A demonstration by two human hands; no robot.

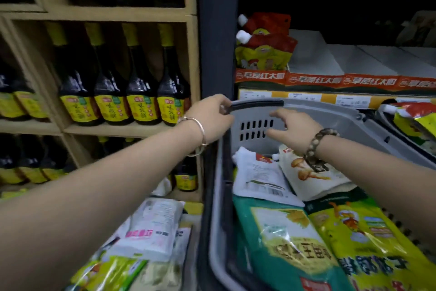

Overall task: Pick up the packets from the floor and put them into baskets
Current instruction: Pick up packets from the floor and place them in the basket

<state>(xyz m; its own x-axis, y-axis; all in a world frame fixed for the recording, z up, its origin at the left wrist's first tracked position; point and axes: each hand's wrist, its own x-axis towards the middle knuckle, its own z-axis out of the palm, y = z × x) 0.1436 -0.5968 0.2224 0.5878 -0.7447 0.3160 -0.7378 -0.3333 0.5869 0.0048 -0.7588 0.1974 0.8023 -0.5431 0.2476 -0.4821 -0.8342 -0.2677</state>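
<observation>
- Dark bottles [141, 83] with yellow labels are standing in rows on the wooden shelves [118, 129] at the left; the label writing is Chinese, too blurred to read.
- Packets on the floor [151, 227] are lying in a heap just beside the grey basket [306, 113]; the white one is showing pink lettering, unreadable.
- The left hand [210, 118] is gripping the black handle [257, 104] at the basket's far rim, fingers closed around its end; a thin bangle [200, 135] is sitting on that wrist.
- The right hand [292, 127] is hovering inside the basket by its slotted far wall, fingers spread open and holding nothing; a bead bracelet [318, 144] is circling the wrist.
- Packets in the basket [295, 238], green, yellow and white, are filling it; one is showing mushrooms.
- Orange shelf trays [330, 80] at the right are reading 草原红太阳.
</observation>
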